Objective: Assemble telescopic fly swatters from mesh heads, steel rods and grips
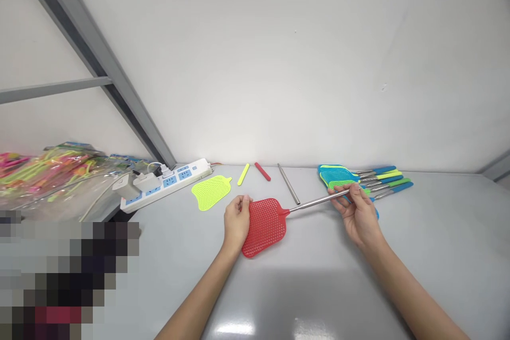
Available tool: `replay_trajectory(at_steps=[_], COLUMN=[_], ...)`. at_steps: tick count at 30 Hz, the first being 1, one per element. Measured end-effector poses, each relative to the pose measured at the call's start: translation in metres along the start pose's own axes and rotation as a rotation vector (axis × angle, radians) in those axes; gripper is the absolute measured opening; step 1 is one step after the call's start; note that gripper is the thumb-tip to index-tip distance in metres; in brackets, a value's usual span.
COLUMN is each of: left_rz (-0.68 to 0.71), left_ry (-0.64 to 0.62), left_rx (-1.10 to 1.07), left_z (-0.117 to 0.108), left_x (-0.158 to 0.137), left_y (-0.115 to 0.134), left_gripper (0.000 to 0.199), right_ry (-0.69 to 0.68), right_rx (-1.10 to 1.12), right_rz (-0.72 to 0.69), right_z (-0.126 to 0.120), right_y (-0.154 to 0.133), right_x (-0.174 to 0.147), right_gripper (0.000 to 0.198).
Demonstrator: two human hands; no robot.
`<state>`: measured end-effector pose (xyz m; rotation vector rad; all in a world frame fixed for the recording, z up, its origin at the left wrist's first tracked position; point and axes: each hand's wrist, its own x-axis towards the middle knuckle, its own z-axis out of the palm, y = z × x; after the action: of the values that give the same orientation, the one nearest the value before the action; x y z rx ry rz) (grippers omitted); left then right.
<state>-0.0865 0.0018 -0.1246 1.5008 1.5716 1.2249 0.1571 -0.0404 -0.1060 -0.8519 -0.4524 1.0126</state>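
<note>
Lying across the middle of the grey surface (311, 287), the red fly swatter (266, 224) runs its long axis from lower left to upper right: the mesh head sits at the near left end and the thin metal rod (314, 202) climbs away toward the right. The head is a flat, perforated red paddle, rounded at its lower edge and narrowing to a small neck where the shiny steel rod joins it.

The left hand (236, 223) has its grip closed on the left edge of the red head, fingers curled over the top rim. The right hand (358, 212) pinches the far end of the rod between thumb and fingertips, grip closed on it, palm turned up.

Just behind the right hand lies a stack of finished swatters (338, 175) with teal and green heads, handles pointing right. Further left on the surface are a loose yellow mesh head (211, 191), a yellow handle sleeve (243, 174), a red handle sleeve (262, 171), a bare metal rod (288, 183), and a white power strip (167, 183).
</note>
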Motion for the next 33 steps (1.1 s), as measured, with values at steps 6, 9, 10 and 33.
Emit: replay_trajectory(at_steps=[6,9,10,33], left_rz=[0.012,0.018,0.020,-0.009], left_ry=[0.013,0.022,0.023,-0.023], left_rx=[0.009,0.020,0.024,0.075], left_z=[0.001,-0.001,-0.001,0.006], left_x=[0.000,0.001,0.001,-0.013], left_y=[-0.001,-0.001,-0.001,0.009], left_gripper=[0.032,0.031,0.030,0.030], right_ry=[0.044,0.052,0.055,0.218], right_rx=[-0.013,-0.022,-0.022,-0.003], right_rz=[-0.030,-0.034,-0.033,-0.072], right_z=[0.003,0.005,0.005,0.006], right_y=[0.001,0.001,0.002,0.005], right_x=[-0.004,-0.005,-0.006,-0.010], right_gripper=[0.023,0.024,0.024,0.025])
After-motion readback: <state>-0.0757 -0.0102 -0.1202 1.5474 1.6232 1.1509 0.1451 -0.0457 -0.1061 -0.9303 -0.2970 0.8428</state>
